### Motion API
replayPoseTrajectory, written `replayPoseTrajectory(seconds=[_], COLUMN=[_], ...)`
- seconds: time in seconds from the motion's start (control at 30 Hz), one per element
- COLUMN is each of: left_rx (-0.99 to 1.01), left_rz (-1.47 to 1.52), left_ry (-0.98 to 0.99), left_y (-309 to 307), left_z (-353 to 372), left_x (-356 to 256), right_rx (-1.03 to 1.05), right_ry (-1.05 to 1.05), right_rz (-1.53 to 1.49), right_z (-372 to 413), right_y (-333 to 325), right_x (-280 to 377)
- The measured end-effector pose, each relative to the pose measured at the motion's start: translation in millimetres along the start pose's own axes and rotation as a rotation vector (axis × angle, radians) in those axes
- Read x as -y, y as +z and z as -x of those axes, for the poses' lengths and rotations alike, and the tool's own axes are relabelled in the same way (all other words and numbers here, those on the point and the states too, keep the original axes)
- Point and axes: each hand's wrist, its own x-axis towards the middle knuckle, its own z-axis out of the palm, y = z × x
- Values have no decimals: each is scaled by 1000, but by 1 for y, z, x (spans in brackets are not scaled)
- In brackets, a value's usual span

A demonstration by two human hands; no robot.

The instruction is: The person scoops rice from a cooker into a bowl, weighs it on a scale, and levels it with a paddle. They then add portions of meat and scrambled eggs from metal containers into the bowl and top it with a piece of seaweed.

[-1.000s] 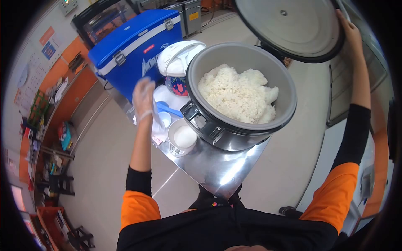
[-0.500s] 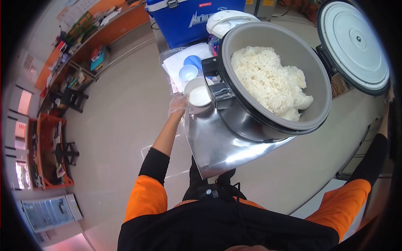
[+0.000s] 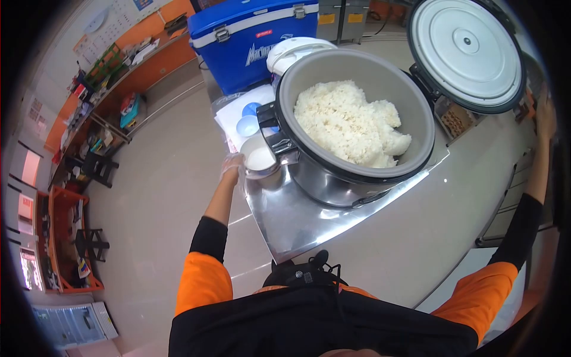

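My left hand (image 3: 232, 163), in a clear plastic glove, is closed at the left rim of a pale bowl (image 3: 252, 146) with something smooth and white in it. The bowl stands against the left side of a large rice cooker (image 3: 324, 184), next to its black handle. A big mound of cooked white rice (image 3: 351, 122) lies in the cooker's grey pot. Its round lid (image 3: 467, 65) is swung up on the hinge at the right. My right hand (image 3: 545, 113) is stretched far out at the right edge, beyond the lid; its fingers are too dim to make out.
The cooker stands on a shiny metal table (image 3: 291, 226). Behind the bowl are a small light-blue cup (image 3: 247, 125) and white sheets (image 3: 229, 116). A white-lidded container (image 3: 297, 50) and a blue cooler box (image 3: 256, 47) stand at the back. Shelves (image 3: 107, 89) line the left wall.
The view has shifted, so the cooker and table appear further left and lower. My right arm now shows more, with the hand raised at the right. My left hand stays at the bowl.
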Motion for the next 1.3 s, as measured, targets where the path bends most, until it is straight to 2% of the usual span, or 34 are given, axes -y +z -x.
replayPoseTrajectory(seconds=[0.07, 0.13, 0.17, 0.2, 0.23, 0.27, 0.3, 0.33, 0.43, 0.5, 0.53, 0.6, 0.63, 0.73, 0.77, 0.83, 0.87, 0.93, 1.0, 1.07, 1.13, 1.2, 1.23, 1.3], left_rx=[-27, 87, 146, 153, 160, 167, 220, 255, 344, 367, 375, 303, 269, 104, 45, -79, -287, -566, -570, -309, -192, -169, -153, -163], left_rz=[207, 622, 826, 833, 839, 847, 947, 982, 757, 734, 726, 768, 783, 493, 569, 719, 811, 544, 481, 640, 589, 351, 270, 366], left_ry=[-85, -209, -276, -241, -204, -166, -158, -187, -334, -326, -330, -330, -326, -235, -323, -499, -518, -486, -444, -379, -313, -162, -102, -125], left_y=[-9, -17, -21, -24, -27, -30, -29, -29, -21, -3, 6, 35, 46, 68, 67, 59, 63, 66, 54, 28, 26, 33, 29, 25], left_z=[18, 68, 92, 105, 116, 127, 141, 155, 193, 200, 205, 185, 170, 147, 143, 140, 123, 67, 56, 80, 62, 29, 35, 69], left_x=[-6, -37, -46, -42, -36, -33, -34, -36, -61, -65, -64, -40, -29, -26, -29, -43, -32, 29, 32, -15, 3, 51, 46, 30], right_rx=[-46, 170, 297, 424, 448, 460, 549, 493, 567, 634, 647, 675, 733, 842, 848, 877, 898, 918, 917, 924, 939, 964, 987, 1035], right_ry=[-23, 97, 51, -55, -283, -476, -543, -670, -886, -957, -921, -855, -876, -908, -895, -862, -847, -841, -843, -847, -837, -818, -800, -770], right_rz=[-271, -805, -914, -954, -962, -763, -661, -599, -538, -513, -621, -838, -810, -773, -813, -843, -833, -846, -892, -932, -959, -979, -1001, -1052], right_z=[-6, 0, 6, 15, 24, 33, 40, 54, 84, 89, 92, 100, 101, 96, 98, 99, 99, 99, 100, 100, 101, 105, 105, 108], right_y=[-69, -150, -182, -213, -217, -218, -229, -204, -170, -175, -173, -169, -180, -205, -199, -196, -198, -201, -200, -204, -206, -208, -206, -203], right_x=[44, 117, 159, 201, 233, 272, 307, 338, 407, 426, 429, 434, 438, 443, 445, 445, 443, 442, 442, 445, 445, 446, 445, 446])
